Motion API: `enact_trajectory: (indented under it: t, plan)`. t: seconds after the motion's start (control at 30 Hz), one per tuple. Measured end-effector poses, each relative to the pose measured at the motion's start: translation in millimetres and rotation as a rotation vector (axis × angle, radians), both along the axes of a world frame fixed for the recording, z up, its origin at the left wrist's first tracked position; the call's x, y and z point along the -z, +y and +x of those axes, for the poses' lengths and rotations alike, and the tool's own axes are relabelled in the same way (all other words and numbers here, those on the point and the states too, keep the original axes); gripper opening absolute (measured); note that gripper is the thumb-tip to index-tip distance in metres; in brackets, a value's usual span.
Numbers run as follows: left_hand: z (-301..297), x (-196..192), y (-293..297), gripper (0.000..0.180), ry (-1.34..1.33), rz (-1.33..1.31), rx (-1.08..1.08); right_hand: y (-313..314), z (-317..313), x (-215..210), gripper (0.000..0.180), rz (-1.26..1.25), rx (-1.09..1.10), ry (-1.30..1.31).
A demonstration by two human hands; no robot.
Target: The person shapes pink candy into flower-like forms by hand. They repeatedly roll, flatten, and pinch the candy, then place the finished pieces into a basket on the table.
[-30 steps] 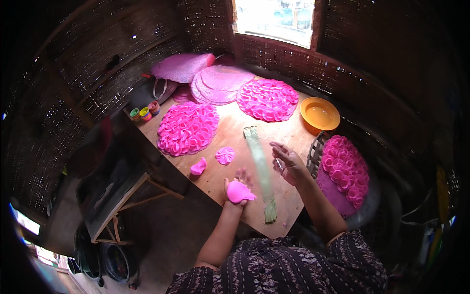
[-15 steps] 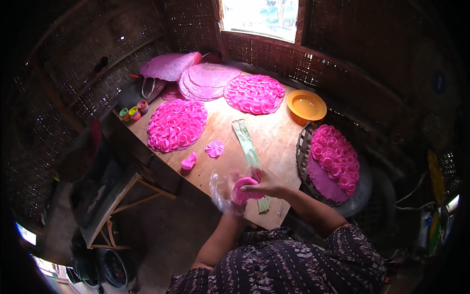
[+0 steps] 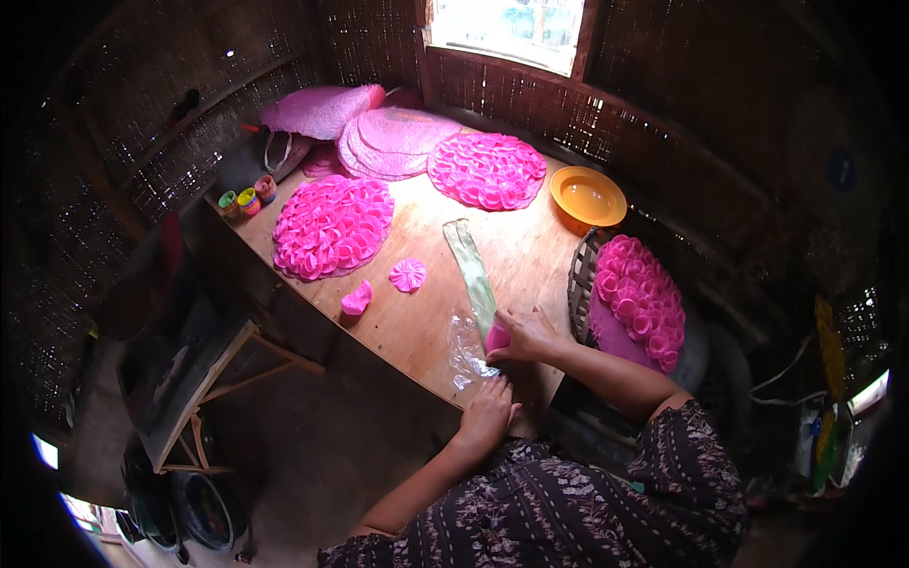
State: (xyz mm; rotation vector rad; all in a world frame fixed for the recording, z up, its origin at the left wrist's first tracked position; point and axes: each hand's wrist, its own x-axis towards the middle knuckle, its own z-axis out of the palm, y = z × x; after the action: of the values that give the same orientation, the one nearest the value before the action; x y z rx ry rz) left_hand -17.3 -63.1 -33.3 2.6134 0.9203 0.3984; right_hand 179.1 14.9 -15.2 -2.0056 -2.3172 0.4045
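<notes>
A pale green strip [image 3: 473,270], probably leaf, lies lengthwise on the wooden table. Over its near part, my right hand [image 3: 527,336] is closed around a soft pink piece [image 3: 497,336], resting it on the strip. A crumpled clear plastic sheet [image 3: 464,352] lies just to the left. My left hand [image 3: 488,412] is at the table's near edge, fingers drawn together at the sheet's near end; its grip is partly hidden. Farther left sit a pleated pink disc [image 3: 407,275] and a cupped pink piece [image 3: 357,298].
Two rounds covered in pink petal shapes, a left round [image 3: 334,227] and a far round [image 3: 487,170], lie on the table [image 3: 407,346]. Flat pink rounds [image 3: 393,142] are stacked behind. An orange basin [image 3: 588,197] stands far right, above a basket [image 3: 579,289] bearing a partly covered pink round [image 3: 639,303]. Small cups [image 3: 248,201] line the left edge.
Both hands have come down to the table and moved apart. The pink piece, held up before, is now on the green strip. The plastic sheet has gone from the left forearm area onto the table.
</notes>
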Motion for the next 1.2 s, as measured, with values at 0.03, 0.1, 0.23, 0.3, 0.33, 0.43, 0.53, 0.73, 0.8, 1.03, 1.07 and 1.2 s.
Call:
enact_trajectory:
  t: [0.03, 0.1, 0.23, 0.3, 0.33, 0.43, 0.53, 0.73, 0.8, 1.03, 1.07, 1.2]
  plan:
    - [0.7, 3.2, -0.4, 0.048, -0.001, 0.007, 0.002, -3.5, -1.8, -4.2, 0.094, -0.035, 0.008, -0.045]
    - [2.3, 7.4, -0.7, 0.048, 0.014, 0.047, 0.013, -8.2, -5.2, -10.8, 0.096, -0.026, 0.012, -0.086]
    - [4.5, 8.8, -2.6, 0.048, 0.008, 0.032, 0.002, -2.5, -3.6, -11.9, 0.092, 0.044, -0.017, -0.034]
    - [5.3, 8.1, -2.9, 0.048, 0.008, 0.044, 0.007, 9.5, 1.4, -7.9, 0.091, 0.048, -0.02, -0.018]
    - [5.4, 7.8, -2.9, 0.048, 0.023, 0.026, 0.008, 17.0, 4.2, -5.6, 0.091, 0.054, -0.013, -0.024]
    - [5.3, 6.8, -2.9, 0.048, -0.011, 0.049, 0.002, 43.5, 13.0, 0.1, 0.092, 0.073, -0.009, -0.03]
    - [5.0, 5.7, -3.3, 0.048, -0.03, 0.033, -0.001, 73.6, 18.2, 3.9, 0.092, 0.083, 0.006, -0.034]
    - [5.2, 5.5, -0.9, 0.049, -0.013, 0.017, 0.015, 133.2, 26.3, 3.5, 0.092, 0.106, 0.053, -0.08]
    - [5.4, 5.4, 0.0, 0.049, 0.003, 0.018, 0.013, 150.2, 29.0, 0.8, 0.092, 0.117, 0.085, -0.092]
    - [1.3, -14.9, 8.4, 0.044, 0.024, -0.13, 0.037, 172.5, 13.2, -33.8, 0.088, 0.173, 0.163, -0.123]
    - [1.3, -18.3, 17.1, 0.043, 0.029, -0.209, 0.057, 166.7, 10.6, -42.0, 0.086, 0.238, 0.131, -0.083]
    - [2.9, -14.4, 87.5, 0.047, -0.901, -0.649, -0.402, 116.6, 7.8, -60.3, 0.079, 0.307, 0.074, 0.152]
